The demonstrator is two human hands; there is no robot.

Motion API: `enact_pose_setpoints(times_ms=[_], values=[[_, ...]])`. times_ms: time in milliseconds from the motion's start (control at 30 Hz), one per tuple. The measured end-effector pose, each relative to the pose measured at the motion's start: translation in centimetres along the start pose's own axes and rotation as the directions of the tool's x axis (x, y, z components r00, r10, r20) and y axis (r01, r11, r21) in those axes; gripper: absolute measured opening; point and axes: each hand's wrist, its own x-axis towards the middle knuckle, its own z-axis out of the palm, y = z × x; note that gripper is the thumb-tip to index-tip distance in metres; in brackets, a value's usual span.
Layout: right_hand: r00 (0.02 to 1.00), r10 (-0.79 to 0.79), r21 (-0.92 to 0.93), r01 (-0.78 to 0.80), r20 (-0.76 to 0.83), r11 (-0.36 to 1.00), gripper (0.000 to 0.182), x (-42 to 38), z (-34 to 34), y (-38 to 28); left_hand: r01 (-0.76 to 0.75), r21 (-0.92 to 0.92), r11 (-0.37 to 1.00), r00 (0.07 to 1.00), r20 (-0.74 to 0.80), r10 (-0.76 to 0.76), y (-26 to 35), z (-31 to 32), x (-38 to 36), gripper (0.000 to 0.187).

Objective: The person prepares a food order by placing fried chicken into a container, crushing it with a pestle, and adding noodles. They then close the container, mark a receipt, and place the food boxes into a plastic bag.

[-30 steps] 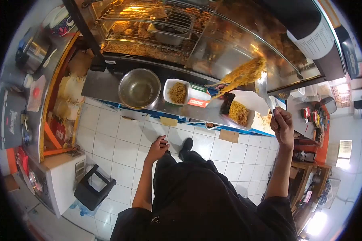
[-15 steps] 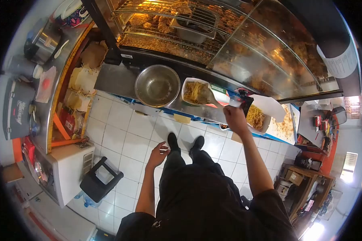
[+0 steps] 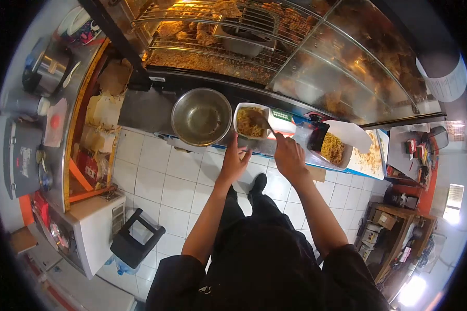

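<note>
A white takeaway box (image 3: 236, 124) with noodles and brown topping stands on the counter. The spoon (image 3: 266, 123) dips its bowl into the noodles, its handle slanting down to the right. My right hand (image 3: 290, 158) is closed around that handle. Below the box's near left corner is my left hand (image 3: 234, 165), fingers apart, with one fingertip right at the box's edge. To the left of the box sits a wide metal bowl (image 3: 201, 117), with little visible inside.
Farther right stands a second open box (image 3: 335, 149) of noodles beside a white board (image 3: 369, 160) with brown crumbs. Behind the counter, a glass-fronted warmer (image 3: 337, 62) holds fried pieces on racks. A black stool (image 3: 136, 238) stands on the tiled floor at left.
My left hand has risen from over the floor to the box's near edge. My right hand has shifted left and lower, and the spoon's bowl is deeper in the noodles.
</note>
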Motion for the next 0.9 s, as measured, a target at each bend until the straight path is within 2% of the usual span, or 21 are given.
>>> enact_pose_setpoints(times_ms=[67, 167, 200, 233, 267, 333, 367, 467, 500, 567, 600, 633, 667, 767, 867, 900], values=[[0.992, 0.017, 0.115, -0.032, 0.128, 0.993, 0.03, 0.7, -1.3, 0.0, 0.011, 0.101, 0.995, 0.994, -0.108, 0.0, -0.2, 0.9, 0.8, 0.057], [0.991, 0.066, 0.059, -0.073, 0.113, 0.996, 0.036, 0.6, -2.8, -0.9, 0.176, -0.201, 0.964, 0.979, -0.069, -0.193, 2.2, -1.8, 1.9, 0.065], [0.991, 0.085, 0.033, -0.089, 0.1, 0.996, 0.037, 0.3, -2.8, -1.1, 0.226, -0.192, 0.955, 0.974, 0.051, -0.22, 1.5, -1.6, 1.8, 0.064], [1.0, 0.005, -0.006, -0.004, 0.024, 1.0, 0.039, 0.3, -0.9, -0.8, 0.274, -0.176, 0.946, 0.955, 0.169, -0.245, 0.2, -1.4, 1.6, 0.064], [1.0, -0.016, 0.015, 0.016, 0.002, 1.0, 0.041, 0.0, 0.0, 0.0, 0.318, -0.154, 0.936, 0.922, 0.279, -0.268, -0.7, -1.0, 1.5, 0.064], [0.997, -0.068, 0.057, 0.071, -0.046, 0.996, 0.043, 0.0, 0.0, 0.1, 0.28, -0.302, 0.911, 0.956, 0.002, -0.293, 1.7, -2.0, 3.1, 0.057], [0.997, -0.043, 0.059, 0.047, -0.065, 0.997, 0.045, -0.2, -0.5, -0.1, 0.252, -0.368, 0.895, 0.938, -0.136, -0.32, 2.8, -2.6, 3.5, 0.055], [0.999, -0.033, 0.086, 0.031, 0.028, 0.996, 0.046, -0.6, -1.9, -1.0, 0.176, -0.308, 0.935, 0.921, -0.283, -0.267, 2.6, -2.0, 2.9, 0.05], [0.998, -0.069, 0.026, 0.069, -0.003, 0.997, 0.045, -0.9, -0.5, -0.7, 0.231, -0.389, 0.892, 0.925, -0.195, -0.325, 3.2, -2.7, 3.3, 0.049], [1.0, -0.017, 0.065, 0.016, 0.012, 0.998, 0.045, -0.9, 0.0, -0.1, 0.351, -0.523, 0.777, 0.91, -0.005, -0.415, 4.8, -4.9, 4.1, 0.05], [1.0, 0.003, 0.084, -0.004, 0.019, 0.996, 0.044, -0.5, -0.4, -0.2, 0.371, -0.492, 0.787, 0.905, 0.001, -0.426, 4.6, -4.8, 4.3, 0.049], [0.993, 0.076, 0.109, -0.086, 0.093, 0.99, 0.041, -0.5, -1.4, -0.1, 0.397, -0.46, 0.794, 0.897, 0.009, -0.443, 4.6, -4.6, 4.3, 0.049], [0.992, 0.097, 0.162, -0.109, 0.078, 0.981, 0.04, -0.6, -2.3, 0.1, 0.422, -0.426, 0.8, 0.888, 0.016, -0.459, 4.6, -4.5, 4.2, 0.049], [0.987, 0.157, 0.343, -0.153, 0.018, 0.927, 0.03, -1.5, -3.5, 1.9, 0.312, -0.446, 0.839, 0.934, -0.019, -0.358, 3.1, -2.9, 2.8, 0.052], [0.97, 0.237, 0.58, -0.221, 0.049, 0.784, 0.026, -3.3, -4.3, 5.3, 0.528, -0.494, 0.691, 0.836, 0.158, -0.526, 8.5, -7.2, 4.2, 0.057], [0.941, 0.31, 0.605, -0.326, 0.136, 0.726, 0.023, -4.1, -4.6, 6.8, 0.54, -0.42, 0.73, 0.837, 0.17, -0.521, 9.3, -7.8, 4.8, 0.061]])
